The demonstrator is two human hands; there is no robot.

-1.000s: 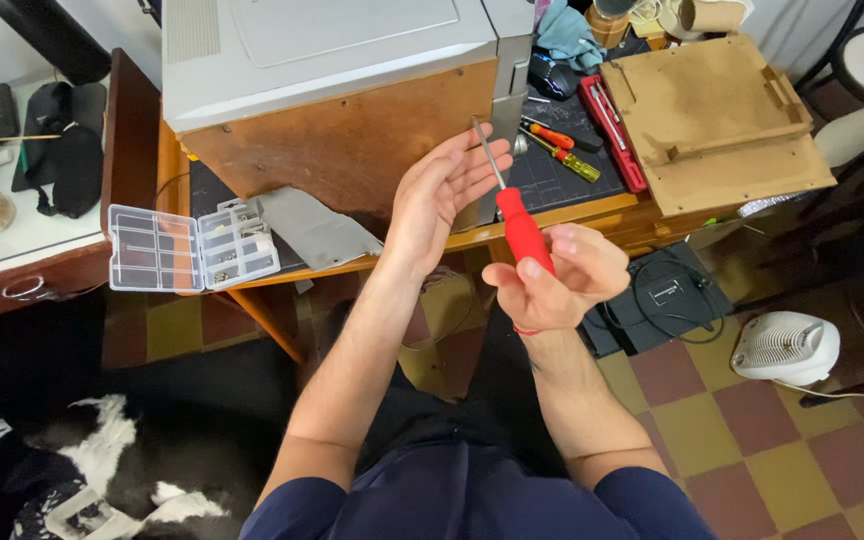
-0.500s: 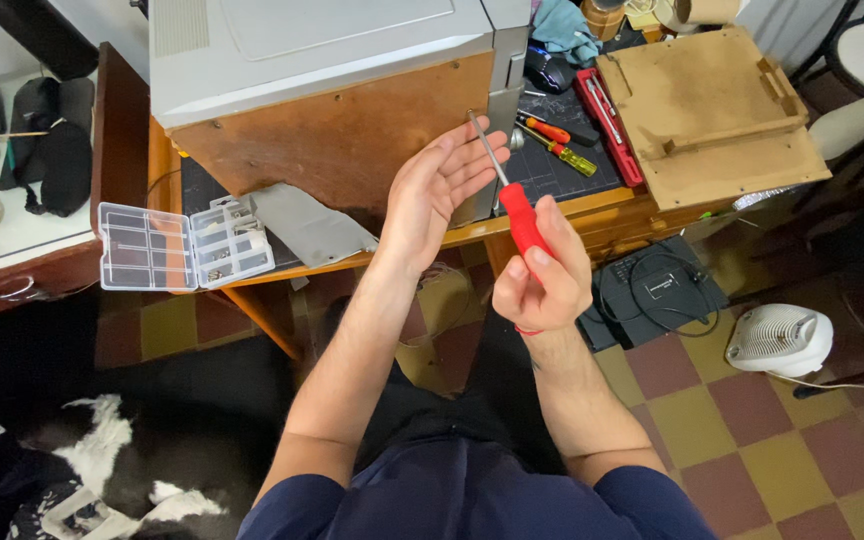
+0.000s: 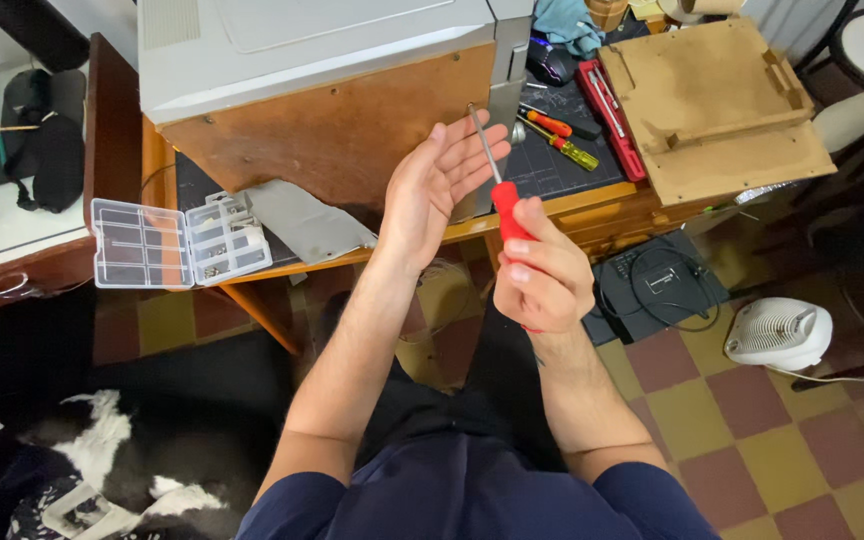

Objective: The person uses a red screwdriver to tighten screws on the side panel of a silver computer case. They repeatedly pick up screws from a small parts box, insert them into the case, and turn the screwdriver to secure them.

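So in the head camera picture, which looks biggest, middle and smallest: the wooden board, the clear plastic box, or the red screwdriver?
1. wooden board
2. clear plastic box
3. red screwdriver, held in the right hand; it is nearer the camera, yet looks smallest.

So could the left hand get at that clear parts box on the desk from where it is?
Probably yes: the left hand is open, and nothing stands between it and the clear parts box.

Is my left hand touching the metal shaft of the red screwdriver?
Cannot tell. In the head view the left hand is open right beside the screwdriver, whose shaft crosses its fingertips; neither contact nor gap shows plainly.
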